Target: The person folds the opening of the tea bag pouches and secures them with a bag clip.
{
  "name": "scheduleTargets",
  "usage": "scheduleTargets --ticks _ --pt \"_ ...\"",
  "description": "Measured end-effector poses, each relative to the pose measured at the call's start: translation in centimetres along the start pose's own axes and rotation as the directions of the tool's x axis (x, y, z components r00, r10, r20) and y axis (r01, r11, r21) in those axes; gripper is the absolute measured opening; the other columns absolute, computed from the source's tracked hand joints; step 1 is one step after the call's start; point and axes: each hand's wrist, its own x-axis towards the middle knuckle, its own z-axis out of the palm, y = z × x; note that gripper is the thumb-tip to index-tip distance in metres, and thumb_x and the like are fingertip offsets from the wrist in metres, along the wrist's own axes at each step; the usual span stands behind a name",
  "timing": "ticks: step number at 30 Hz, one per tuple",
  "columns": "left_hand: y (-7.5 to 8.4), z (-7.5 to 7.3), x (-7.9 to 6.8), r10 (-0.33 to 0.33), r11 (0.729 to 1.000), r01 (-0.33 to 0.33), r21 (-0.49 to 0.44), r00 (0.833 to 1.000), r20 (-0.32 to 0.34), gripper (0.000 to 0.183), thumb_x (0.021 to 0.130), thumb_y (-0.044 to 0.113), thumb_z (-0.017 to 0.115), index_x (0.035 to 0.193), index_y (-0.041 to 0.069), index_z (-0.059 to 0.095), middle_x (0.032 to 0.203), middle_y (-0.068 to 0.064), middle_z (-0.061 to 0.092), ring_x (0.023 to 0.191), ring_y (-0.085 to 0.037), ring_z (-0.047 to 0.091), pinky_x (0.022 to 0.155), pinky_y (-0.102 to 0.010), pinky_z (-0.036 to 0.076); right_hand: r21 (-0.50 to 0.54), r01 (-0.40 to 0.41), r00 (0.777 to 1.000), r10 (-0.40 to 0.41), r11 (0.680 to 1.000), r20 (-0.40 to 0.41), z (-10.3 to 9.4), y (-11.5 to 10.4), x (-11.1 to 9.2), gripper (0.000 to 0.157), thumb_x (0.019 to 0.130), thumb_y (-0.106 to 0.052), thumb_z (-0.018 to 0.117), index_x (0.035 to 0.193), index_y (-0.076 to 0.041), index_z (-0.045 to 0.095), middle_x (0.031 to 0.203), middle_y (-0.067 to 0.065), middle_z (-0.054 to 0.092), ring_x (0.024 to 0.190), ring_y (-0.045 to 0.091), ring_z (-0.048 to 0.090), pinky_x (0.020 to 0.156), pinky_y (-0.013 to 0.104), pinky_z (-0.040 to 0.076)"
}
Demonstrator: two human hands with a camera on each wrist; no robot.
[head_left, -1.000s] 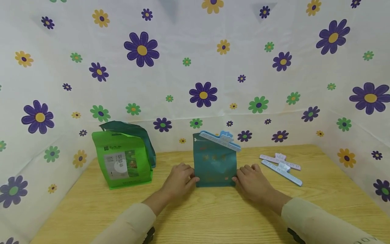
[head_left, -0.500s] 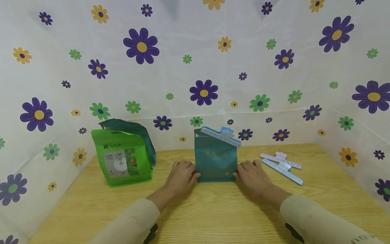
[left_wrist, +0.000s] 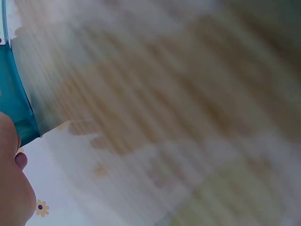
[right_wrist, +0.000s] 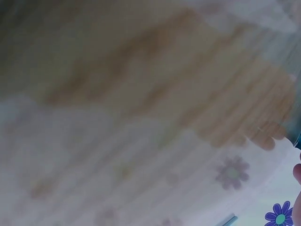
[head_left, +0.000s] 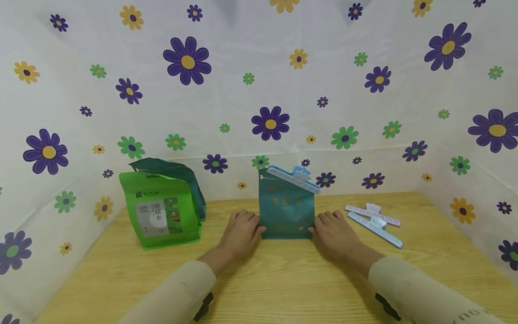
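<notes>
A teal tea bag (head_left: pixel 286 207) stands upright mid-table, and a light-blue sealing clip (head_left: pixel 294 179) sits aslant across its top right. My left hand (head_left: pixel 242 234) holds the lower left side, thumb in front; the other fingertips are partly hidden at the edge. Likewise, my right hand (head_left: pixel 333 234) holds the lower right side between thumb and fingers. The left wrist view has the bag (left_wrist: pixel 16 94) at its left border beside the hand (left_wrist: pixel 14 179). Only a sliver of my right hand (right_wrist: pixel 297 207) appears in the right wrist view.
On the left stands a bright green tea bag (head_left: pixel 162 211), with a dark green bag (head_left: pixel 197 193) behind it. To the right lie a pink clip (head_left: pixel 372 212) and a blue clip (head_left: pixel 375 228) on the wooden table (head_left: pixel 283 288). Flower-patterned cloth (head_left: pixel 226 99) surrounds the back and sides.
Both hands and the teal bag have shifted slightly away from me, toward the back cloth. The hold at its lower sides stays the same; the other bags and loose clips have not moved.
</notes>
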Motion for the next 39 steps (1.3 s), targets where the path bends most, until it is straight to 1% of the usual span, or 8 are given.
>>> scheduleTargets --ticks 4,10,17,23,28,32,35,39 --pt "-0.1 0.1 0.1 -0.004 1.0 0.004 0.018 1.0 0.005 0.026 0.102 0.034 0.058 0.1 0.009 0.066 0.099 -0.003 0.066 0.098 -0.024 0.056 0.092 -0.043 0.041 -0.006 -0.006 1.0 0.006 1.0 -0.004 0.1 0.0 0.2 0.022 0.102 -0.026 0.057 0.09 -0.008 0.053 0.084 0.004 0.056 0.079 0.021 0.049 0.076 0.036 0.035" --pt "-0.3 0.3 0.3 0.007 0.999 -0.006 0.048 1.0 -0.03 0.027 0.101 0.037 0.058 0.098 0.012 0.068 0.094 -0.001 0.063 0.092 -0.022 0.055 0.086 -0.04 0.038 -0.024 -0.021 1.0 0.021 0.999 0.006 0.1 0.2 0.5 0.023 0.103 -0.026 0.056 0.089 -0.01 0.051 0.081 0.002 0.053 0.076 0.02 0.044 0.075 0.036 0.033" --pt "-0.1 0.4 0.6 -0.021 0.997 0.019 0.076 1.0 0.018 0.027 0.103 0.034 0.054 0.104 0.01 0.067 0.099 -0.003 0.065 0.097 -0.023 0.056 0.089 -0.041 0.039 -0.044 -0.024 1.0 0.024 0.999 -0.001 0.3 0.3 0.7 0.024 0.103 -0.027 0.056 0.087 -0.009 0.052 0.078 0.002 0.054 0.073 0.02 0.043 0.074 0.036 0.031" --pt "0.1 0.3 1.0 -0.029 0.996 0.028 0.079 0.999 0.017 0.024 0.103 0.031 0.056 0.1 0.009 0.066 0.095 -0.004 0.064 0.094 -0.024 0.055 0.088 -0.042 0.039 -0.052 -0.039 0.999 0.038 0.998 -0.021 0.2 0.3 1.2 0.026 0.101 -0.026 0.059 0.083 -0.009 0.051 0.075 0.003 0.054 0.07 0.02 0.04 0.073 0.037 0.03" --pt "0.1 0.4 1.1 -0.036 0.995 0.034 0.095 0.999 0.027 0.023 0.103 0.03 0.055 0.098 0.01 0.065 0.095 -0.004 0.064 0.094 -0.024 0.055 0.087 -0.041 0.038 -0.061 -0.056 0.998 0.056 0.997 0.0 0.4 0.3 1.4 0.028 0.102 -0.026 0.057 0.081 -0.009 0.052 0.074 0.003 0.055 0.069 0.02 0.04 0.073 0.037 0.031" --pt "0.1 0.7 1.3 -0.048 0.991 0.044 0.125 0.998 0.032 0.024 0.104 0.029 0.053 0.101 0.009 0.066 0.099 -0.005 0.065 0.095 -0.025 0.056 0.086 -0.041 0.039 -0.09 -0.051 0.998 0.048 0.995 -0.04 0.7 0.4 1.6 0.032 0.101 -0.025 0.058 0.075 -0.008 0.051 0.069 0.003 0.053 0.065 0.02 0.037 0.071 0.037 0.029" --pt "-0.1 0.9 1.6 -0.06 0.989 0.057 0.135 0.998 0.021 0.025 0.104 0.03 0.053 0.102 0.008 0.066 0.099 -0.006 0.066 0.094 -0.025 0.057 0.085 -0.041 0.039 -0.107 -0.05 0.996 0.042 0.993 -0.077 0.9 0.5 1.9 0.034 0.101 -0.025 0.059 0.072 -0.008 0.05 0.065 0.003 0.052 0.063 0.02 0.036 0.07 0.036 0.028" --pt "-0.3 1.1 2.0 -0.077 0.989 0.076 0.125 0.997 0.005 0.026 0.104 0.03 0.053 0.099 0.009 0.067 0.098 -0.006 0.067 0.092 -0.025 0.056 0.083 -0.041 0.038 -0.108 -0.064 0.996 0.056 0.992 -0.074 0.9 0.5 2.3 0.035 0.101 -0.025 0.058 0.071 -0.008 0.051 0.064 0.003 0.051 0.062 0.02 0.036 0.071 0.037 0.029"
